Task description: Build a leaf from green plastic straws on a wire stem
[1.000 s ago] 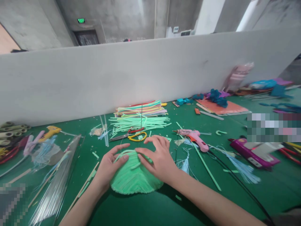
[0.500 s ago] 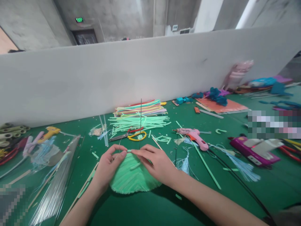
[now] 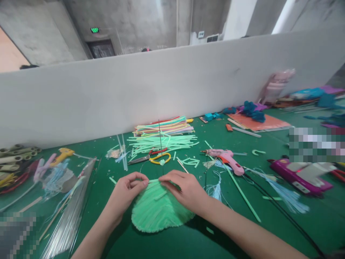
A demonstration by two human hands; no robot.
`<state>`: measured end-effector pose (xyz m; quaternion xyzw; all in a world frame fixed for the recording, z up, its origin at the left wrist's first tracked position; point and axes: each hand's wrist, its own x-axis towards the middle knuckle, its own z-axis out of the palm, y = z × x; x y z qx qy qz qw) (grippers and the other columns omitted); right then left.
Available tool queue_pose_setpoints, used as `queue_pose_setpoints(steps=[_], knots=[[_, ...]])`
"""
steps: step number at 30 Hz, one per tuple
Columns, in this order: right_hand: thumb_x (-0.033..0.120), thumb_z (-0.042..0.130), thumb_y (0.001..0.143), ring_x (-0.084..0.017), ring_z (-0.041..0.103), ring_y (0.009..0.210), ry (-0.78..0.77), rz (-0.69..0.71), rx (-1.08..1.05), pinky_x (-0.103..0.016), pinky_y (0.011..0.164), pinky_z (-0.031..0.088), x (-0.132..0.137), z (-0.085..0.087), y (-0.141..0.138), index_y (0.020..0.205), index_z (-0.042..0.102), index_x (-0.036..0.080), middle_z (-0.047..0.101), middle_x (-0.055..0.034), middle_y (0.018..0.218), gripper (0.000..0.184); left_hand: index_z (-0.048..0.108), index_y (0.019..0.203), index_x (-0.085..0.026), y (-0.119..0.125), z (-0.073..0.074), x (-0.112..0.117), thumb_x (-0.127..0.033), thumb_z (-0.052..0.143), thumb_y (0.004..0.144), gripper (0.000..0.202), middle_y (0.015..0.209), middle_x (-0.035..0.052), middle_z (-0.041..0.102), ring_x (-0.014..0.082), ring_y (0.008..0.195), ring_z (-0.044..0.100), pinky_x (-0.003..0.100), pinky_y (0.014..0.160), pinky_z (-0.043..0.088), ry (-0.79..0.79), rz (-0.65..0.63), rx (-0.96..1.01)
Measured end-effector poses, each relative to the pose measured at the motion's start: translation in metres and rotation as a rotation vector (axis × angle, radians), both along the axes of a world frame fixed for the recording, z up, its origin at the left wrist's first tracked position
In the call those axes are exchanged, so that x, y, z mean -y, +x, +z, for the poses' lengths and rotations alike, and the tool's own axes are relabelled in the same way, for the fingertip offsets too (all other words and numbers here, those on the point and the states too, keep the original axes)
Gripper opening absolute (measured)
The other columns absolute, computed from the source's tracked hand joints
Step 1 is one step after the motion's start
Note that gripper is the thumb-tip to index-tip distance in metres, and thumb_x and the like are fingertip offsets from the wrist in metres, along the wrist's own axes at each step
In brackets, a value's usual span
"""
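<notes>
A light-green fan-shaped piece (image 3: 161, 217) made of fuzzy pipe cleaners laid side by side is held just above the green table, its wide rounded edge towards me. My left hand (image 3: 129, 190) pinches its narrow far edge between thumb and fingers. At the same edge, a little to the right, my right hand (image 3: 185, 189) grips it with fingers bent over the top; the thumb is partly hidden. A short green strip lies across the piece's surface. From near the right fingertips a thin dark wire (image 3: 160, 138) stands up.
Beyond my hands lie scissors (image 3: 140, 159), loose green pipe cleaners (image 3: 164, 142) and a multicoloured bundle (image 3: 167, 127). To the right are a pink glue gun (image 3: 229, 160), blue tassels (image 3: 217, 190) and a purple power strip (image 3: 299, 180). A yellow glue gun (image 3: 63, 155) and clear plastic sleeves (image 3: 66, 219) are at left.
The view has shifted slightly, so everything sits a little lower and further right. My fingertips are slightly further apart along the green piece's edge, and the wire leans a bit differently.
</notes>
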<state>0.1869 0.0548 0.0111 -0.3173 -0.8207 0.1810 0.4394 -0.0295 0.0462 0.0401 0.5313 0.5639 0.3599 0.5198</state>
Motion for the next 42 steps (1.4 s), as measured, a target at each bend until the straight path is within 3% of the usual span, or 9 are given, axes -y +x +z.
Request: queue_pose_setpoints(steps=[5,11,13,15,20,25,32,37,42], knots=[[0.017,0.058,0.093,-0.016,0.067,0.081,-0.004,0.005,-0.006,-0.027,0.075,0.052,0.001,0.001,0.001,0.099,0.069,0.018,0.073,-0.0052,0.090,0.013,0.067,0.083,-0.018,-0.002,0.004,0.003,-0.043,0.071,0.078,0.026,0.053,-0.0075,0.044,0.0083,0.053,0.033,0.020,0.050,0.023,-0.022,-0.059,-0.049],[0.017,0.061,0.091,-0.014,0.067,0.082,-0.086,-0.028,-0.049,-0.026,0.076,0.050,-0.003,0.005,0.009,0.095,0.071,0.020,0.073,-0.0019,0.089,0.011,0.073,0.096,-0.019,-0.014,0.011,0.000,-0.042,0.072,0.077,0.030,0.084,0.0040,0.069,0.0164,0.075,0.057,0.026,0.067,0.042,-0.058,-0.157,-0.055],[0.018,0.062,0.091,-0.014,0.067,0.082,-0.106,-0.048,-0.069,-0.026,0.077,0.050,-0.004,0.007,0.012,0.094,0.071,0.021,0.074,-0.0007,0.088,0.010,0.073,0.102,-0.020,-0.017,0.013,-0.001,-0.041,0.075,0.074,0.035,0.095,0.0068,0.071,0.0193,0.085,0.061,0.028,0.074,0.045,-0.044,-0.189,-0.061],[0.019,0.062,0.091,-0.014,0.067,0.082,-0.114,-0.056,-0.072,-0.026,0.077,0.050,-0.005,0.009,0.014,0.094,0.071,0.021,0.074,-0.0001,0.088,0.010,0.072,0.105,-0.020,-0.017,0.013,-0.001,-0.041,0.075,0.074,0.037,0.091,0.0059,0.071,0.0190,0.082,0.061,0.028,0.073,0.045,-0.016,-0.201,-0.081],[0.019,0.057,0.093,-0.016,0.067,0.083,-0.065,-0.029,-0.021,-0.027,0.076,0.051,-0.007,0.008,0.015,0.096,0.071,0.020,0.073,-0.0033,0.089,0.014,0.073,0.097,-0.018,-0.010,0.012,-0.001,-0.044,0.069,0.079,0.032,0.070,0.0032,0.066,0.0170,0.063,0.056,0.028,0.061,0.044,0.074,-0.169,-0.158],[0.020,0.055,0.094,-0.016,0.067,0.081,-0.034,-0.013,0.020,-0.028,0.074,0.052,-0.008,0.005,0.014,0.097,0.071,0.020,0.073,-0.0047,0.089,0.017,0.074,0.080,-0.021,-0.011,0.013,-0.002,-0.039,0.068,0.079,0.019,0.076,0.0055,0.069,0.0212,0.072,0.060,0.029,0.067,0.045,0.224,-0.163,-0.293],[0.020,0.061,0.091,-0.016,0.068,0.082,-0.136,-0.032,0.055,-0.027,0.076,0.051,-0.007,0.009,0.015,0.095,0.072,0.020,0.074,-0.0022,0.088,0.012,0.072,0.083,-0.025,-0.021,0.018,0.002,-0.035,0.060,0.087,0.016,0.080,0.0024,0.067,0.0186,0.076,0.061,0.026,0.069,0.044,0.504,-0.349,-0.587],[0.018,0.063,0.089,-0.016,0.069,0.081,-0.176,-0.057,0.054,-0.027,0.077,0.051,-0.007,0.012,0.013,0.093,0.073,0.021,0.075,-0.0014,0.088,0.011,0.069,0.080,-0.024,-0.017,0.014,0.001,-0.041,0.062,0.086,0.019,0.077,0.0022,0.066,0.0179,0.072,0.060,0.026,0.067,0.044,0.448,-0.290,-0.579],[0.018,0.063,0.089,-0.016,0.069,0.080,-0.167,-0.062,0.077,-0.028,0.076,0.051,-0.007,0.010,0.013,0.093,0.073,0.021,0.075,-0.0019,0.088,0.012,0.062,0.067,-0.021,-0.008,0.006,0.001,-0.043,0.069,0.078,0.025,0.062,-0.0011,0.058,0.0165,0.061,0.054,0.026,0.058,0.040,0.236,-0.171,-0.416]])
